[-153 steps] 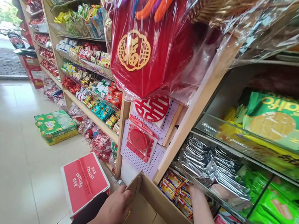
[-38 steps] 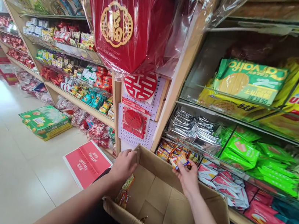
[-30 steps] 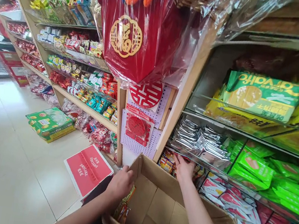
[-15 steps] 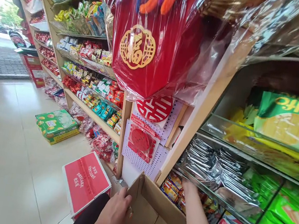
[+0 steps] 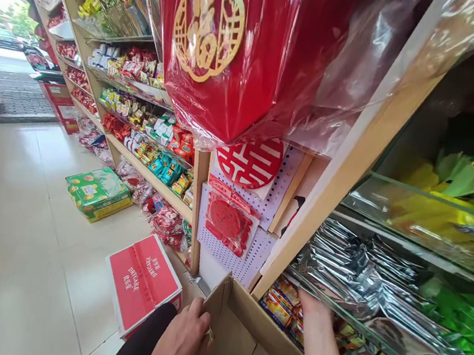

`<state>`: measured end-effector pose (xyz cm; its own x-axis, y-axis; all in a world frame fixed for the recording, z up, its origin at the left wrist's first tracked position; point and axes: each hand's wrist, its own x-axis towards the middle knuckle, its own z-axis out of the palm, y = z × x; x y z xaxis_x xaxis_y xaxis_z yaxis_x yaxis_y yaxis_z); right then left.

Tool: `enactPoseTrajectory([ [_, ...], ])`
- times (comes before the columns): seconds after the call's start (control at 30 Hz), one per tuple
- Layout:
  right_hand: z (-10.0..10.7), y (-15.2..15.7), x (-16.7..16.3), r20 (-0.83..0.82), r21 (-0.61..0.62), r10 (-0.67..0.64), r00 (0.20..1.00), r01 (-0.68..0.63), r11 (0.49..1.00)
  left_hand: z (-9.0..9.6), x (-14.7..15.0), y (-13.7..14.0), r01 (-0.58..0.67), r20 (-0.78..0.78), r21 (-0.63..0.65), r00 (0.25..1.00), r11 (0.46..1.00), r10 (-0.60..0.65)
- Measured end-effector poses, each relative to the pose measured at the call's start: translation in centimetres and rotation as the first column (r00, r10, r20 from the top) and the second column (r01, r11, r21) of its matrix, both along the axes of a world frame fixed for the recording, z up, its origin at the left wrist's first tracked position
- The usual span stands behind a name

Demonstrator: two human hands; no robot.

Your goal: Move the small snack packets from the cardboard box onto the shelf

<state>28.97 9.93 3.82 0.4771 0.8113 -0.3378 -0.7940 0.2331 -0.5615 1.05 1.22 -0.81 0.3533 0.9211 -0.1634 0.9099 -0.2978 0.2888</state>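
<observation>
A tall wooden shelf unit (image 5: 356, 159) fills the right side, and a long row of further shelves (image 5: 138, 128) runs away along the left toward a bright doorway. One large red hanging ornament (image 5: 246, 49) wrapped in clear plastic hangs in front of the upright post and blocks the upper shelves from sight.

One open cardboard box (image 5: 241, 337) sits at the bottom, its near corner flap standing up. The left hand (image 5: 178, 342) rests on that corner, fingers curled over the cardboard edge and closed on it; small orange wrappers peek out just beside the fingers. The right hand (image 5: 311, 308) reaches forward over the far wall of the box into the lowest visible shelf, wrist straight, fingers pushed in among the small yellow and red snack packs (image 5: 283, 304). The fingertips are hidden behind the packs and the shelf rail, so whether they are closed on a pack cannot be told. The packs lie in a heap too jumbled to count.

Above them lies a pile of silver foil packets (image 5: 351, 270), with green bags (image 5: 466, 304) further right. On the floor lie one red carton (image 5: 140, 281) just left of the box and one green carton (image 5: 96, 193) well apart from it. Two red paper cutouts (image 5: 248, 161) hang on the white pegboard (image 5: 252, 256).
</observation>
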Motion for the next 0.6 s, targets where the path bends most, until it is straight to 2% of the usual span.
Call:
enactPoseTrajectory([
  [0.13, -0.5, -1.4, -0.9, 0.005, 0.101, -0.028, 1.000, 0.028, 0.994, 0.3, 0.2, 0.1, -0.007, -0.029, -0.017, 1.000, 1.000, 0.007],
  [0.27, -0.5, -2.6, -1.4, -0.037, 0.104, -0.001, 0.999, 0.005, 0.995, 0.8, 0.4, 0.0, 0.000, -0.068, -0.008, 0.998, 1.000, 0.000],
  [0.4, 0.4, -3.1, -1.6, -0.192, 0.020, 0.008, 0.981, -0.004, 1.000, 0.8, 0.3, -0.2, -0.004, -0.084, -0.014, 0.996, 1.000, 0.002],
  [0.5, 0.5, -3.6, -1.5, -0.324, -0.143, -0.036, 0.945, -0.011, 0.990, 0.7, 0.2, -0.3, -0.001, -0.075, -0.011, 0.997, 1.000, 0.001],
  [0.57, 0.4, -3.9, -1.4, -0.354, -0.223, -0.080, 0.932, -0.001, 0.975, 0.6, 0.2, -0.4, 0.009, -0.074, 0.010, 0.997, 1.000, -0.008],
  [0.6, 0.3, -4.0, -1.4, -0.331, -0.226, -0.083, 0.940, 0.006, 0.974, 0.6, 0.2, -0.4, 0.014, -0.076, 0.023, 0.997, 1.000, -0.012],
])
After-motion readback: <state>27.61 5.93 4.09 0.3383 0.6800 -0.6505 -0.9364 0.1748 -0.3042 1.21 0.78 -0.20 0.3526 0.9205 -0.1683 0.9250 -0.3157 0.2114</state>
